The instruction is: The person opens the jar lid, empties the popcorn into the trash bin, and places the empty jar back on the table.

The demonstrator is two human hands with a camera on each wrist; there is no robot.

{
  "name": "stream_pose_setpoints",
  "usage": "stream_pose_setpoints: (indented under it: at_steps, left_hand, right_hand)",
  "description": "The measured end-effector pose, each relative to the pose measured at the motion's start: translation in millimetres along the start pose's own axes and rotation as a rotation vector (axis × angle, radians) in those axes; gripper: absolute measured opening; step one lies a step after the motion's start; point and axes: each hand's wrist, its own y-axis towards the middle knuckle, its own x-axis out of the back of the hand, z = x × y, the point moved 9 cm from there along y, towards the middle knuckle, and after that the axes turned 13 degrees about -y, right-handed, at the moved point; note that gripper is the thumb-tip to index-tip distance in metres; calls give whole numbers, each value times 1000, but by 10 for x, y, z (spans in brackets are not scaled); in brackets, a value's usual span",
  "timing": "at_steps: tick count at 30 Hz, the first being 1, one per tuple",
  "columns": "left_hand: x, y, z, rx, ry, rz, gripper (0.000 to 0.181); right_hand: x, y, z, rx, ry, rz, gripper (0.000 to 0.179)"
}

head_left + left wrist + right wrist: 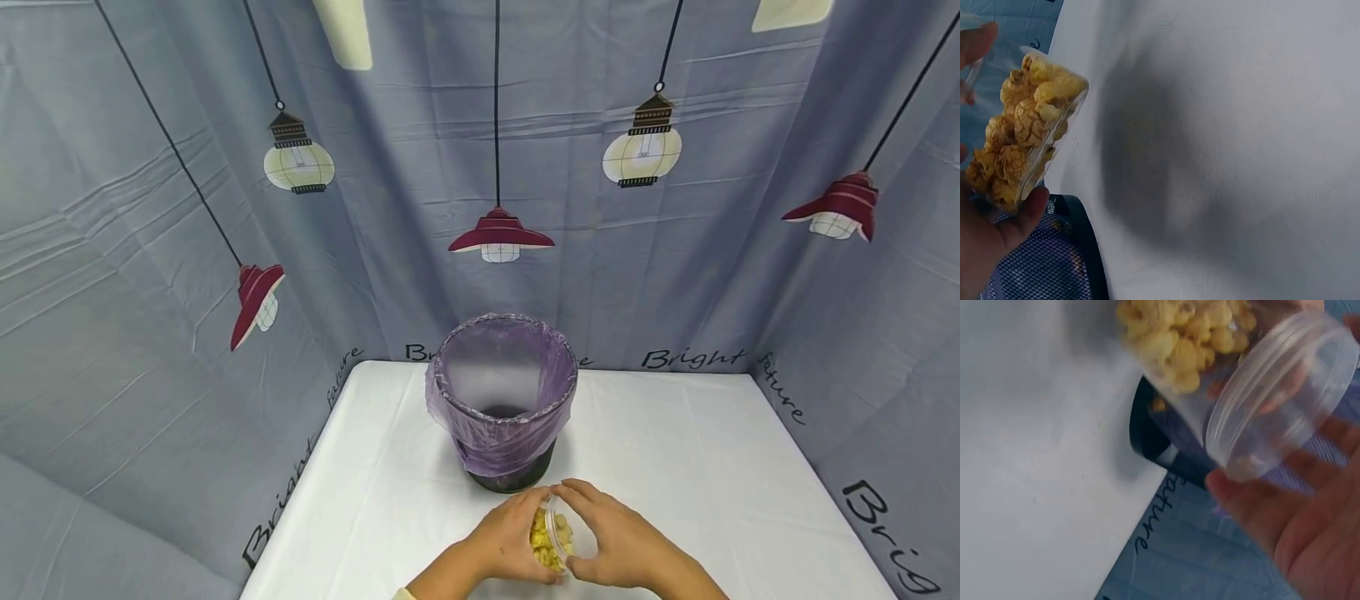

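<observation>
A clear plastic jar (542,540) part-filled with yellow caramel popcorn (1025,125) is held tilted on its side, above the white table. My left hand (501,540) grips the jar's body, with fingers on the far side and the thumb nearer me. Around the clear ribbed lid (1272,400) at the jar's right end, my right hand (628,542) curls its fingers and thumb. The lid sits against the jar's mouth; whether it is loose cannot be told. The right palm is partly seen through the lid in the right wrist view.
Just beyond my hands stands a dark mesh wastebasket (513,479) lined with a purple plastic bag (498,442). A white cloth covers the table (675,450). Grey-blue curtains (405,208) printed with lamps and lettering hang around its back and sides.
</observation>
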Motion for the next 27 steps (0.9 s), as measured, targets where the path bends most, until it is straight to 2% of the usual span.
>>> stream_pose_setpoints:
  at_steps: [3, 5, 7, 12, 15, 19, 22, 24, 27]
  left_hand:
    - [-11, 0, -1, -11, -19, 8, 110]
    - [-14, 5, -3, -7, -24, 2, 109]
    - [-11, 14, -5, 2, -20, -13, 109]
    - [-2, 32, -11, 20, -12, -50, 108]
    - [2, 38, -9, 22, 1, -57, 108]
    - [10, 44, -5, 18, 20, -60, 108]
    - [16, 42, 2, 29, 22, -55, 108]
    - [12, 36, 14, 42, 15, -41, 108]
    - [-15, 22, 36, 52, -20, 0, 108]
  right_hand:
    - [2, -23, 29, 64, 18, 13, 90]
    - [-2, -21, 13, 48, 37, 8, 90]
    - [-7, -3, -54, -42, 29, -9, 86]
    - [-10, 14, -327, -397, -42, -28, 92]
    - [-26, 39, -381, -486, -54, 4, 94]
    - [-45, 95, -325, -473, -50, 29, 95]
    - [-40, 110, -260, -420, -33, 36, 91]
    - [-35, 109, -201, -350, -8, 50, 88]
    - [-14, 101, -76, -178, 8, 76, 85]
